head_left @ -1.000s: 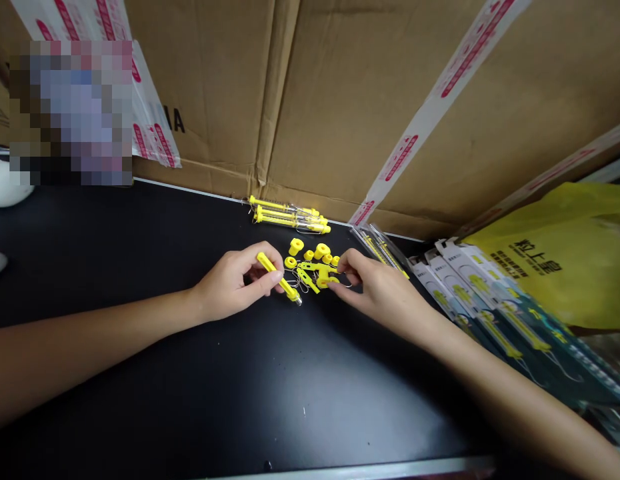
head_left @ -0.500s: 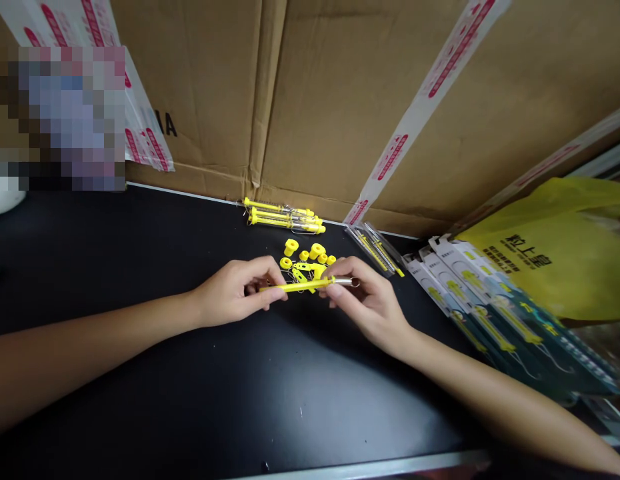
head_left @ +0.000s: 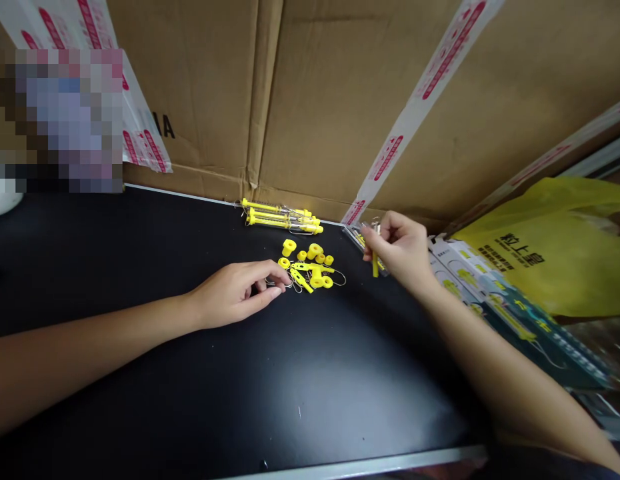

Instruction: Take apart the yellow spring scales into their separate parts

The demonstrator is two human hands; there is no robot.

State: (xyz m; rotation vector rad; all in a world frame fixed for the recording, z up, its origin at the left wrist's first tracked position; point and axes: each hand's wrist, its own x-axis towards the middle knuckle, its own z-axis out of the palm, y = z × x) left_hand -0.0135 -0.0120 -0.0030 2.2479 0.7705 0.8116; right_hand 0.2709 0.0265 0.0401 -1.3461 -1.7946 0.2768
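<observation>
Head view, with clock directions taken from the middle of the loose pile: the pile of small bright-yellow plastic parts (head_left: 317, 272) lies on the smooth black tabletop (head_left: 240, 387). In it are a flanged yellow cap (head_left: 289, 247) at 11 o'clock, small yellow rings, slotted flat yellow strips (head_left: 303, 283) at 7 o'clock, and a thin bent metal wire (head_left: 345, 280) curving out at 3 o'clock.

The bare left hand (head_left: 240, 293) reaches in from 8 to 9 o'clock, fingers loosely curled, its tips at the pile's edge beside some wires; whether it grips one I cannot tell. The bare right hand (head_left: 400, 250), at 3 o'clock, is closed on a slim yellow plastic rod (head_left: 375, 265); the rod stands near upright, its lower end pointing to 6 o'clock and a shiny end showing above the fingers.

Behind that hand, at 2 o'clock, lie clear plastic sleeves (head_left: 354, 237), partly hidden. At 11 o'clock, well apart from the hands, a row of yellow-and-clear spring tubes (head_left: 283, 221) lies side by side. Printed white-and-green card boxes (head_left: 515, 320) and a translucent yellow plastic bag (head_left: 580, 260) are toward 3 o'clock. Brown taped cardboard (head_left: 335, 100) rises at 12 o'clock.
</observation>
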